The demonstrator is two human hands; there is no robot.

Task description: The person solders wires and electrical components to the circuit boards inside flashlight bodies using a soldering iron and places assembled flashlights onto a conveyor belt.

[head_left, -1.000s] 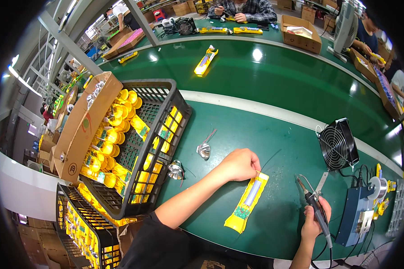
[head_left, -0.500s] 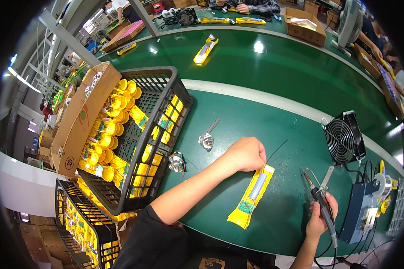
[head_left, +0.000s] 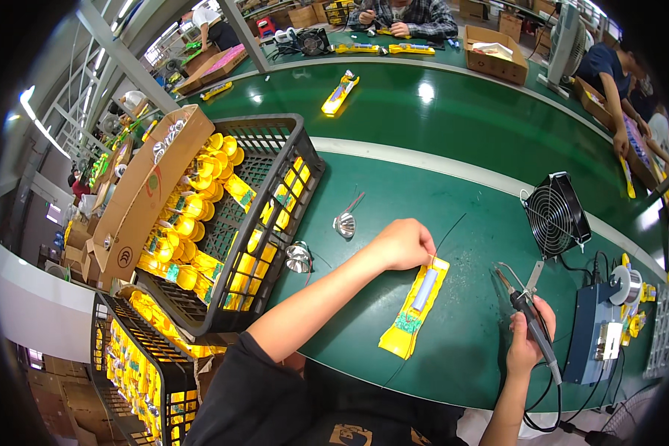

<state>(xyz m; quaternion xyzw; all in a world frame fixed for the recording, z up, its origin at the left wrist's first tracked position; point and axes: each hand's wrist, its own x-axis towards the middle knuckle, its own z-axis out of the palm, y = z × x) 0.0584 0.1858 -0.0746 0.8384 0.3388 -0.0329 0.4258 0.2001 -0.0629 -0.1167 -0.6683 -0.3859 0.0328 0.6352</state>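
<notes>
On the green bench lies an open yellow flashlight casing [head_left: 397,340] with a pale blue cylindrical battery [head_left: 424,290] and a small green circuit board [head_left: 408,322] inside. My left hand [head_left: 403,244] pinches a thin wire at the casing's far end; a dark wire sticks out beyond the fingers. My right hand [head_left: 529,338] grips a soldering iron [head_left: 534,320], fitted with a metal arm, its tip up and apart from the casing. Two silver reflectors with wires, one farther [head_left: 344,224] and one nearer [head_left: 298,258], lie left of my left hand.
A black crate [head_left: 316,165] full of yellow casings stands at left, with a cardboard box [head_left: 145,201] on it. At right are a black fan [head_left: 555,217], a blue soldering station [head_left: 586,327] and a solder spool [head_left: 626,285]. Beyond runs a green conveyor [head_left: 461,111]; co-workers sit across it.
The whole view has shifted slightly. My left hand keeps its pinch at the casing's far end, and the iron stays raised. A co-worker at far right now reaches to a yellow piece.
</notes>
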